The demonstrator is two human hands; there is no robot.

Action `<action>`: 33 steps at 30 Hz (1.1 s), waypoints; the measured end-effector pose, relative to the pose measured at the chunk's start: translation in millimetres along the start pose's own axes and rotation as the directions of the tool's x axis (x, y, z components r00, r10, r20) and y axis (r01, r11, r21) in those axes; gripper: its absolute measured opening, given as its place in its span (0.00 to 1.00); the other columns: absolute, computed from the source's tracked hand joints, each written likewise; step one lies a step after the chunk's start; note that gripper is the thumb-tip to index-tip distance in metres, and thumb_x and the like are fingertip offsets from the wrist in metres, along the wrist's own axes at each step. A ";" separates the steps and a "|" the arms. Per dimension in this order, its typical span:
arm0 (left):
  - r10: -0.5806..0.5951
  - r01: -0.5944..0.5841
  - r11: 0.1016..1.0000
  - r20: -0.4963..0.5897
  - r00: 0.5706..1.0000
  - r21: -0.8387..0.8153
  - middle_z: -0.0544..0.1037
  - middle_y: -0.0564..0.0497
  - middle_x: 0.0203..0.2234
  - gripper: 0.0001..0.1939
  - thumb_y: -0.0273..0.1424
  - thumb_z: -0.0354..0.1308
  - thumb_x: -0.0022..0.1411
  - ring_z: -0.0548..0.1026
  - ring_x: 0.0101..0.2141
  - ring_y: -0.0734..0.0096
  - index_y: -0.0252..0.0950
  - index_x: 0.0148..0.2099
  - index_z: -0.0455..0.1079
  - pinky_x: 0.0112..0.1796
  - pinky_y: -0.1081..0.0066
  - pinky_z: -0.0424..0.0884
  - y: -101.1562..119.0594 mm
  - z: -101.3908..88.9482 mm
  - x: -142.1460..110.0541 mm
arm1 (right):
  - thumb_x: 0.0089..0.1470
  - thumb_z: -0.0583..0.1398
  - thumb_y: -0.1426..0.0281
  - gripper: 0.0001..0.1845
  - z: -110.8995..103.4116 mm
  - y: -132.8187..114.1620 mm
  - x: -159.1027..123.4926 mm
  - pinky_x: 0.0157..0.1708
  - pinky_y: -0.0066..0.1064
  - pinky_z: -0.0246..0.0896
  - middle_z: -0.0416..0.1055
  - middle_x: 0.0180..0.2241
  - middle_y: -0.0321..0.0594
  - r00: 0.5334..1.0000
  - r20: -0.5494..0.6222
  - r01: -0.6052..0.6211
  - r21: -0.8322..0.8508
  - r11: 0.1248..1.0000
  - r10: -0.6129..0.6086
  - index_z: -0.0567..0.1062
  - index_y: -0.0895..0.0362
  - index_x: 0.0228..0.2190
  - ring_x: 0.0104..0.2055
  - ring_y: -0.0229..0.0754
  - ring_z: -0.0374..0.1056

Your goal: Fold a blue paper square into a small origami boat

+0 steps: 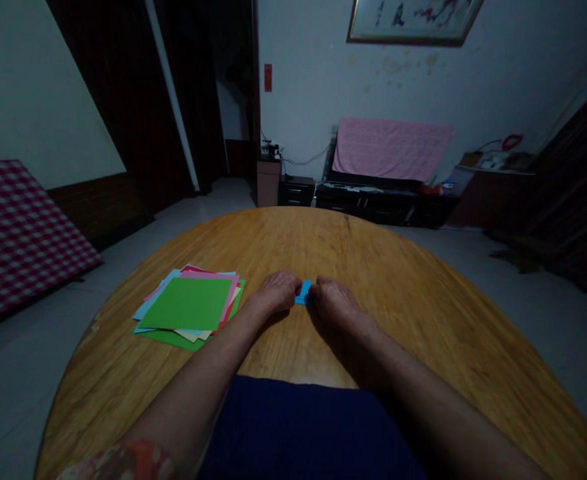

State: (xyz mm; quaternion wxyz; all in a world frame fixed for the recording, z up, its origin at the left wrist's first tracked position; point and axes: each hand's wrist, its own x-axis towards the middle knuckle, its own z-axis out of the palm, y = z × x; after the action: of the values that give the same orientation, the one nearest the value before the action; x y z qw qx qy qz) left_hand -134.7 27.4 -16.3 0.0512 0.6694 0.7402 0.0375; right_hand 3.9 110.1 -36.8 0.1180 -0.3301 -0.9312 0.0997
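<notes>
A small blue paper (pixel 303 293) is pinched at the middle of the frame by the left hand (pixel 276 292) and right hand (pixel 336 301). The fingers of both are shut on it, so it is kept from slipping. A pile of colored paper (pixel 186 305) lies to the left on the surface (pixel 388 267).

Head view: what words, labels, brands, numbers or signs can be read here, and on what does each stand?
No text is legible: the dark marks on the framed picture and any characters on the small red wall sign are too small and blurred to read.
</notes>
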 end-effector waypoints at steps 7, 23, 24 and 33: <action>-0.021 0.021 0.998 0.002 1.000 0.066 0.75 0.42 0.37 0.14 0.18 0.48 0.56 0.74 0.39 0.63 0.32 0.40 0.71 0.40 0.69 0.68 18.5 0.8 -5.9 | 0.55 0.51 0.75 0.12 12.7 -9.4 -14.2 0.34 0.34 0.52 0.70 0.31 0.47 0.990 -0.067 0.111 -0.153 0.982 -0.122 0.73 0.59 0.28 0.33 0.44 0.62; 0.037 -0.034 0.996 -0.043 0.998 0.078 0.73 0.40 0.40 0.17 0.20 0.39 0.61 0.71 0.40 0.62 0.31 0.43 0.69 0.40 0.67 0.66 22.5 18.4 -13.4 | 0.50 0.56 0.75 0.13 -0.3 43.2 -19.0 0.39 0.31 0.56 0.71 0.34 0.42 0.990 -0.065 0.134 0.108 0.985 -0.128 0.76 0.57 0.37 0.38 0.42 0.65; 0.034 -0.031 0.996 -0.038 0.999 0.085 0.73 0.39 0.40 0.17 0.20 0.39 0.61 0.71 0.40 0.61 0.31 0.43 0.68 0.40 0.67 0.66 23.0 19.2 -13.8 | 0.50 0.56 0.75 0.12 -1.8 45.2 -19.0 0.38 0.31 0.56 0.70 0.33 0.42 0.991 -0.058 0.127 0.100 0.987 -0.122 0.77 0.58 0.36 0.38 0.42 0.64; 0.057 -0.046 0.988 -0.067 0.996 0.146 0.72 0.40 0.38 0.15 0.22 0.41 0.61 0.71 0.39 0.61 0.31 0.41 0.68 0.38 0.65 0.68 22.4 24.0 -15.2 | 0.53 0.55 0.72 0.09 -7.6 49.6 -18.1 0.31 0.29 0.52 0.70 0.29 0.41 0.997 -0.022 0.070 0.083 0.994 -0.068 0.76 0.57 0.28 0.32 0.39 0.62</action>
State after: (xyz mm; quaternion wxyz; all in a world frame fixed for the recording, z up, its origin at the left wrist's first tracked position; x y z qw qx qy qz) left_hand -108.1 14.2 -36.9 -0.0245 0.6885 0.7248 0.0089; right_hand 49.1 137.1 -45.5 0.1440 -0.2934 -0.9359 0.1315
